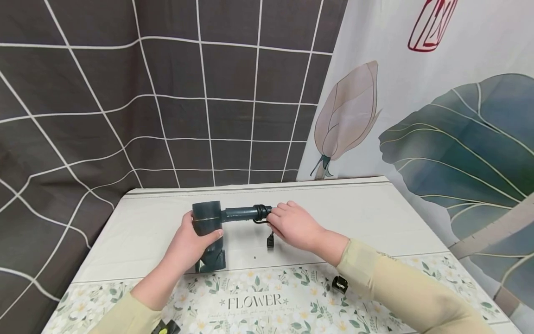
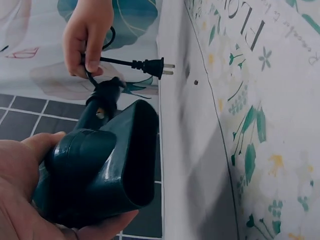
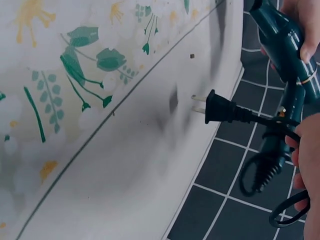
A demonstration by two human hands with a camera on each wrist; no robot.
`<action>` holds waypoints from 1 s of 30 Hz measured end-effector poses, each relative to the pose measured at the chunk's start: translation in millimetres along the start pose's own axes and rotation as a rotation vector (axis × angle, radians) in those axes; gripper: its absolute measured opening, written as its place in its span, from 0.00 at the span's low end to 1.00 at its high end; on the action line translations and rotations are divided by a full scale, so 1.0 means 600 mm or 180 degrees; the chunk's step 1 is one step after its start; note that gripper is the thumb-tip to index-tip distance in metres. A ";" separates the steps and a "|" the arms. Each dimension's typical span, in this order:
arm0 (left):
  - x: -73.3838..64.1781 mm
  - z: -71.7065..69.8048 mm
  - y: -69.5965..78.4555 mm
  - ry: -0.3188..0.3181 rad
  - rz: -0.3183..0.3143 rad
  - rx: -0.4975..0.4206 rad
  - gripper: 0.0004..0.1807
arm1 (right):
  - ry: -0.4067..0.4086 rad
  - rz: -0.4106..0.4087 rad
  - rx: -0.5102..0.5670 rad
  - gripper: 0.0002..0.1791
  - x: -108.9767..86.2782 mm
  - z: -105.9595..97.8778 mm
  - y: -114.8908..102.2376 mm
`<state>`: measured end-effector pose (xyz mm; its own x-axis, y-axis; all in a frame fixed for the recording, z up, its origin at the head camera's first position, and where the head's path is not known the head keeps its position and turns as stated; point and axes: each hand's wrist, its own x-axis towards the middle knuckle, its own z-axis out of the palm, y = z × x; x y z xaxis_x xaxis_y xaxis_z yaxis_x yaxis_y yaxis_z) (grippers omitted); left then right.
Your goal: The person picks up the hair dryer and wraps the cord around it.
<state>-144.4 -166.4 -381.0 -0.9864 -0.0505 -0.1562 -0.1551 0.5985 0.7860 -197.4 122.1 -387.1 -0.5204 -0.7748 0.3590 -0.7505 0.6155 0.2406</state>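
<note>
My left hand (image 1: pixel 189 241) grips the barrel of a dark green hair dryer (image 1: pixel 206 211), thumb across its near side. The dryer is held over the table with its handle (image 1: pixel 239 214) pointing right. In the left wrist view its flattened nozzle (image 2: pixel 140 155) shows a wide dark mouth. A black power cord (image 1: pixel 261 212) is wound round the handle's end. There my right hand (image 1: pixel 296 227) pinches the cord with curled fingers. The two-pin plug (image 3: pixel 220 107) hangs free on a short length of cord below that hand; a loop of cord (image 3: pixel 290 210) stands out beside its fingers.
A white table cover (image 1: pixel 354 208) with a floral printed band lies beneath the hands. A dark gridded curtain (image 1: pixel 229 116) and a white flower-printed one (image 1: pixel 375 32) hang behind. Small black devices (image 1: pixel 340 284) show beside both sleeves.
</note>
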 end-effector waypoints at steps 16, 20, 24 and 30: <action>-0.014 -0.006 0.006 -0.0256 0.0115 0.0411 0.60 | -0.0138 -0.0043 -0.0371 0.08 0.006 -0.003 0.004; -0.015 -0.007 0.006 -0.0283 0.0103 0.0468 0.61 | -0.0367 -0.0145 -0.0502 0.03 0.007 -0.001 0.007; -0.017 -0.007 0.006 -0.0305 0.0079 0.0547 0.61 | -0.0480 -0.0224 -0.0608 0.05 0.009 -0.001 0.011; -0.018 -0.011 0.008 -0.0317 0.0094 0.0666 0.62 | -0.0554 -0.0173 -0.0736 0.07 0.014 -0.004 0.008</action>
<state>-134.9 -168.2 -372.0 -0.9786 0.0425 -0.2014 -0.1014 0.7518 0.6515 -204.3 119.0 -380.7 -0.5589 -0.8084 0.1846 -0.6768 0.5734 0.4616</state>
